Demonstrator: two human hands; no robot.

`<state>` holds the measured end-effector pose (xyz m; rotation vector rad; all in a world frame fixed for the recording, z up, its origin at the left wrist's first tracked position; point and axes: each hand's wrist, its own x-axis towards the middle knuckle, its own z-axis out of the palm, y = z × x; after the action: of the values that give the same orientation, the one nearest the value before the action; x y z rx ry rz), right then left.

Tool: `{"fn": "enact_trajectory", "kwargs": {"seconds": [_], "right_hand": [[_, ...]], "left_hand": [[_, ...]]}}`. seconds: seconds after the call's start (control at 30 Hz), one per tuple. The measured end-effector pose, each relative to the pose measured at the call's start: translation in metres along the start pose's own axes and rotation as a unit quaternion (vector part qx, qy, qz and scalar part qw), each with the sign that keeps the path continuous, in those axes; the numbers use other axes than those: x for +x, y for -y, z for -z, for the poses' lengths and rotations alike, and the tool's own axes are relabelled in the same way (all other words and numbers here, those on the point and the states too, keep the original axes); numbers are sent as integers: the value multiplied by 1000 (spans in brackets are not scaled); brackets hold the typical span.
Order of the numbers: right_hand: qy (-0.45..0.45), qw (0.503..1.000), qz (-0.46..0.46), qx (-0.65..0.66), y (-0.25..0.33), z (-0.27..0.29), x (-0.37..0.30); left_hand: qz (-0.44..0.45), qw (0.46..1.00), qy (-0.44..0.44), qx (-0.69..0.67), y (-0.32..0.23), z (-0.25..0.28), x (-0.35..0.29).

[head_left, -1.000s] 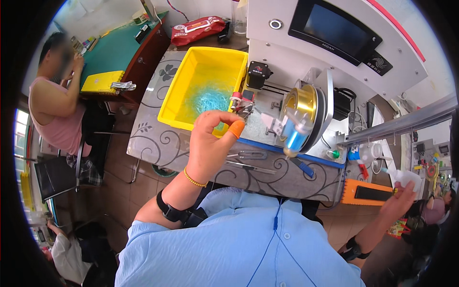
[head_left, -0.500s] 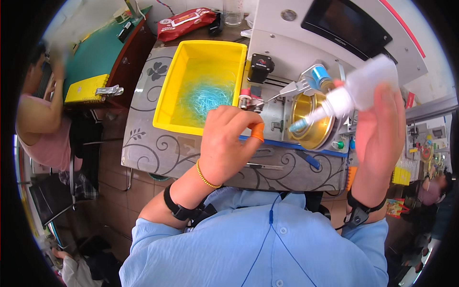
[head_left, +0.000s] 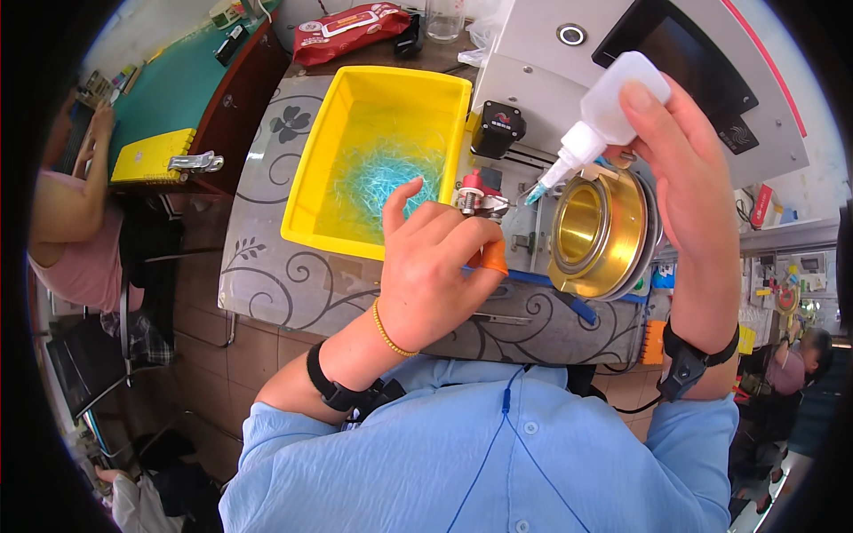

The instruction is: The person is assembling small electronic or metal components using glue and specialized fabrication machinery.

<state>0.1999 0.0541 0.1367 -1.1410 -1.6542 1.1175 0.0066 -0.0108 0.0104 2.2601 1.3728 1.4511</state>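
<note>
My right hand (head_left: 693, 169) is wrapped round a white translucent squeeze bottle (head_left: 622, 93), tilted so its thin needle nozzle (head_left: 536, 193) points down and left. The tip is close to a small red and metal clamp (head_left: 473, 191) on a bench machine, beside a gold-coloured round drum (head_left: 626, 235). My left hand (head_left: 431, 271) is just in front of the clamp, its thumb and index finger pinched together with an orange finger cot (head_left: 494, 258) there. Whatever lies between those fingertips is hidden. The little finger sticks out toward a yellow bin (head_left: 306, 200) holding fine teal strands (head_left: 386, 182).
A black motor block (head_left: 498, 129) and the white machine housing (head_left: 542, 80) with a dark screen stand behind. A blue-handled tool (head_left: 577, 306) lies at the table's front edge. A red wipes pack (head_left: 351, 34) is at the back. Co-workers sit left and right.
The bottle has swung left and up with my right hand, its nozzle coming near the clamp. My left hand has shifted slightly right, and its little finger has lifted.
</note>
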Motion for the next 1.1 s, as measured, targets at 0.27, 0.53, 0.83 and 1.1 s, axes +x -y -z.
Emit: {"fn": "enact_trajectory", "kwargs": {"seconds": [0.27, 0.53, 0.83, 1.1], "right_hand": [[-164, 962, 185, -112, -29, -12, -50], [-152, 938, 241, -196, -40, -15, -50], [-137, 936, 239, -219, -40, -16, -50], [-153, 942, 240, -178, -40, -16, -50]], "left_hand": [[2, 1000, 18, 2, -2, -2, 0], [17, 999, 33, 6, -5, 3, 2], [13, 999, 31, 5, -3, 3, 2], [18, 999, 31, 3, -3, 2, 2]]}}
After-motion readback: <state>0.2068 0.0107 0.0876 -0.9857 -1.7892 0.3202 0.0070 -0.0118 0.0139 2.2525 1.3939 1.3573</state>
